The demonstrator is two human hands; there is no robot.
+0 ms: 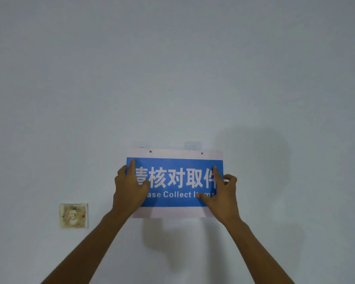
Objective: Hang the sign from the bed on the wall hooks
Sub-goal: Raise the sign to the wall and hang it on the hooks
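Note:
A blue sign [174,181] with white letters and pale top and bottom bands is held flat against the white wall. Two small holes show in its top band. My left hand [129,189] grips its left edge, thumb on the front. My right hand [221,193] grips the right edge, index finger pointing up on the face. Two clear adhesive wall hooks peek out just above the sign's top edge, the left hook [140,144] and the right hook [192,145]. The holes sit slightly below and to the right of the hooks.
A stained, yellowed wall switch plate [73,215] is set in the wall at lower left of the sign. Shadows of the sign and my arms fall on the wall [172,68] below and to the right.

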